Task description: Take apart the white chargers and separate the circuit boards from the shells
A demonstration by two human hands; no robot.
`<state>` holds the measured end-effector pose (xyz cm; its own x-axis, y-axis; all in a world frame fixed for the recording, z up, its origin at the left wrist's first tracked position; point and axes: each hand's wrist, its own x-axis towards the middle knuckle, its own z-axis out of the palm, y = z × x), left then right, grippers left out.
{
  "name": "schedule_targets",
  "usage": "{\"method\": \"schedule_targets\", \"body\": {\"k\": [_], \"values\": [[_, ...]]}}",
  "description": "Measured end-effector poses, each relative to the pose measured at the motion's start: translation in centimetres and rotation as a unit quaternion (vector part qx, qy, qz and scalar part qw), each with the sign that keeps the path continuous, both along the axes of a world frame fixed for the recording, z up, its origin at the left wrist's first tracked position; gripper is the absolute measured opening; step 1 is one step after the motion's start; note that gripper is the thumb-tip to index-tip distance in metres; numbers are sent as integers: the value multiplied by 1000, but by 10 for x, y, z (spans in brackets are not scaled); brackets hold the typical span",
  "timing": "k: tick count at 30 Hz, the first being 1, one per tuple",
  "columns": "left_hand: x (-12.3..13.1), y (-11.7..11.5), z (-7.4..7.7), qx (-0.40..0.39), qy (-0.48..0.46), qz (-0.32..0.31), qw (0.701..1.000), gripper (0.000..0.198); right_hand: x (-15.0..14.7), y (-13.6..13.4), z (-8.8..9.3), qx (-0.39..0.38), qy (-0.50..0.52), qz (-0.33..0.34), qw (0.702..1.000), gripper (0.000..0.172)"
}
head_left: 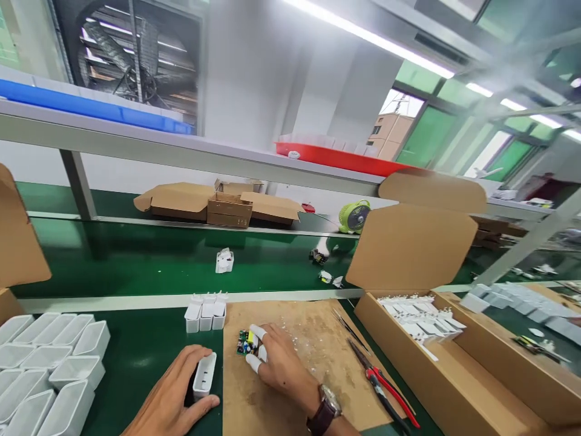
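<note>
White case [206, 375] in the left hand [179, 387], circuit board [243, 343] in the right hand [280, 356].
On the green desk [136, 342], just left of the brown mat [258, 406], the case sits slotted hollow up, long axis running away from the person; thumb and fingers close on its ends, probably to steady it. White-capped right fingertips [253, 363] pinch the board over the mat, which likely shields the desk.

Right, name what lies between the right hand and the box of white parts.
Brown sheet, pliers and what look like tweezers, in the head view.
</note>
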<state>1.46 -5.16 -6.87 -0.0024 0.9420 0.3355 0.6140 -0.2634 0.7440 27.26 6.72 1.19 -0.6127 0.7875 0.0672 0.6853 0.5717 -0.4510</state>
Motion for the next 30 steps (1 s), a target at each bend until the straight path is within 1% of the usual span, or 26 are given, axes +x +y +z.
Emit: {"method": "schedule_targets", "body": {"k": [2,5,8,10,13,16,18,21,23,26,28,30], "values": [[0,1,-8,-25,-10,21,999,65,-1,-2,-4,9,12,-11,1000,57],[-3,1,-10,-59,-6,6,998,74,-2,-4,-6,6,41,14,999,61],[-6,2,-2,-46,-6,-7,999,78,1,-4,-6,-7,63,74,995,63],[-6,3,5,-40,-10,-3,999,81,4,-3,-8,-16,78,92,993,63],[-4,3,15,-51,-5,-16,999,82,5,-1,-13,-24,108,76,991,59],[-5,2,21,-47,-2,-31,998,86,2,-1,-17,-25,154,57,986,52],[-6,1,23,-35,-8,-45,998,90,-2,-1,-15,-31,187,61,980,50],[-6,2,22,-18,-30,-66,997,91,-10,-3,-6,-42,220,84,971,49],[-5,4,21,-12,-46,-52,998,87,-19,-4,2,-4,251,109,962,51],[-3,8,18,15,-56,7,998,79,-33,-6,14,117,278,177,937,58],[-4,11,18,50,-55,37,997,77,-41,-8,16,178,264,214,924,63],[-6,13,18,83,-52,44,994,77,-45,-9,13,215,243,226,919,67]]}}
